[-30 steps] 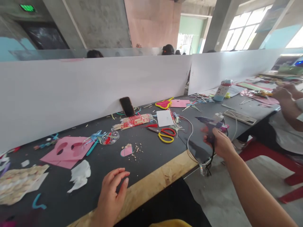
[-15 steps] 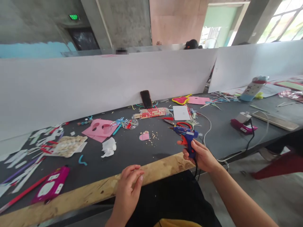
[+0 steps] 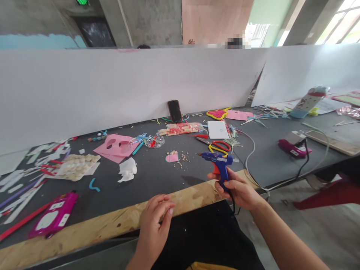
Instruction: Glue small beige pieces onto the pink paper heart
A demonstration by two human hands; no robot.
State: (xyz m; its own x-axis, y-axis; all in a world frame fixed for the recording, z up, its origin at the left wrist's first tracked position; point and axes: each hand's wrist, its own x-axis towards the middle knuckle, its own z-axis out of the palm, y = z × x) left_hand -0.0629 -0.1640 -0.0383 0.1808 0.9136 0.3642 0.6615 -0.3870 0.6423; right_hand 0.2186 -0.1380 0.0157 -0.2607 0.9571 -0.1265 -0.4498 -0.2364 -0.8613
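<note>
My right hand (image 3: 234, 187) is wrapped around the handle of a blue glue gun (image 3: 222, 165) with an orange trigger. The gun's nozzle points left above the table, and its dark cord hangs below my wrist. At the wooden front edge (image 3: 194, 202) rests my left hand (image 3: 158, 213), loosely curved and holding nothing visible. Ahead of it lies a small pink rounded piece (image 3: 172, 156) with tiny beige bits along its top. More bits (image 3: 182, 159) are scattered beside it. Behind the gun are scissors (image 3: 221, 146) with red and yellow handles and red-handled pliers (image 3: 201, 137).
Crumpled white tissue (image 3: 128, 169), pink cut-out sheets (image 3: 115, 148) and a magenta box (image 3: 54, 215) lie to the left. A phone (image 3: 174, 111) leans on the white partition (image 3: 135, 82). A white cable (image 3: 247, 161) runs down the right side, near a bottle (image 3: 309, 103).
The view has tilted slightly downward. The glue gun has shifted slightly relative to the scissors, whose handles now show more fully behind it. My left hand stays by the table edge.
</note>
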